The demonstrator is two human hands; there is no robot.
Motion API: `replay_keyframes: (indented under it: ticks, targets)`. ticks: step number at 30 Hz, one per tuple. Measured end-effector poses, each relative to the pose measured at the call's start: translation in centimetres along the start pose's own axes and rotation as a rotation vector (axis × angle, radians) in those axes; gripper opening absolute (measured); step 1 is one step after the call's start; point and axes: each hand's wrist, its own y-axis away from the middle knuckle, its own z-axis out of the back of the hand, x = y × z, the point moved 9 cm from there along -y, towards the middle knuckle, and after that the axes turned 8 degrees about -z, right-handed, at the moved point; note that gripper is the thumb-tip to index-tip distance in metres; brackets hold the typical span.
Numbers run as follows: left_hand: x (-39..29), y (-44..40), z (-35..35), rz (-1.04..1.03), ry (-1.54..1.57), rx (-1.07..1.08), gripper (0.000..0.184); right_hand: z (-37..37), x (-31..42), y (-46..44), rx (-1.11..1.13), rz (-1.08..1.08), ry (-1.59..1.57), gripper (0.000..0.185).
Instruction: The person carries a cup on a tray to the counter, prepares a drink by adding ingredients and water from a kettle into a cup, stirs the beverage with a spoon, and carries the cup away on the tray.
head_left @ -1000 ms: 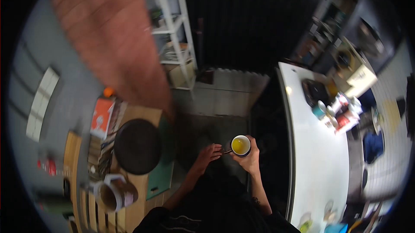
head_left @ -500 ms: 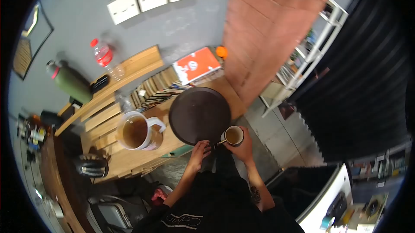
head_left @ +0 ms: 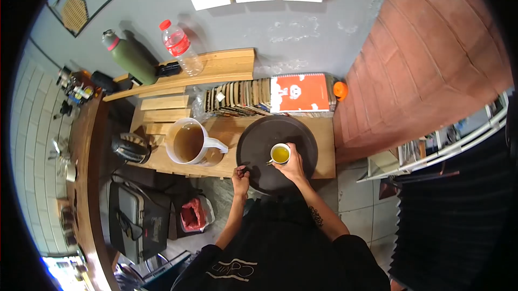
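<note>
A cup of yellow liquid (head_left: pixel 280 154) is held in my right hand (head_left: pixel 292 167), its fingers wrapped round the cup's right side. Cup and hand are over a round dark tray (head_left: pixel 259 140); whether the cup touches it I cannot tell. The cup's handle points down and left. My left hand (head_left: pixel 240 177) is by the tray's lower left edge, fingers curled, and what it holds, if anything, is too small to make out. Left of the tray, a large pitcher of brown liquid (head_left: pixel 188 143) stands on the wooden table (head_left: pixel 325 153).
Behind the tray are a row of books (head_left: pixel 240 97) and a red-and-white notebook (head_left: pixel 300 93). A plastic bottle (head_left: pixel 181 48) and a green bottle (head_left: pixel 129 59) stand on a wooden ledge. An electric kettle (head_left: pixel 130 147) is at left, a lined bin (head_left: pixel 195 215) below.
My view has turned left from the white counter to the wooden table. The cup in my right hand is now over the tray. My left hand's fingers have curled in.
</note>
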Motion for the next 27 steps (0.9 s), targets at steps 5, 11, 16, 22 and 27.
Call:
replay_keyframes:
  ticks: [5, 11, 16, 22, 27]
  targets:
    - [-1.3, 1.5, 0.3, -0.079, -0.167, -0.089, 0.036, -2.3, -0.9, -2.0, 0.122, 0.072, -0.022, 0.079]
    - [-1.6, 3.2, 1.2, -0.011, -0.049, -0.124, 0.033, -3.2, -1.8, -2.6, 0.227, 0.099, -0.027, 0.091]
    - [-3.0, 1.5, 2.2, -0.160, -0.414, -0.136, 0.034, -0.9, -2.7, -1.8, 0.183, 0.184, 0.014, 0.103]
    - [-3.8, -2.3, 1.8, -0.275, -0.415, -0.091, 0.044, 5.7, -11.9, -0.5, -0.111, -0.088, 0.252, 0.077]
    - [-2.6, -6.3, 1.2, -0.149, -0.455, 0.014, 0.059, 6.7, -15.2, 1.2, -0.501, -0.238, 0.463, 0.051]
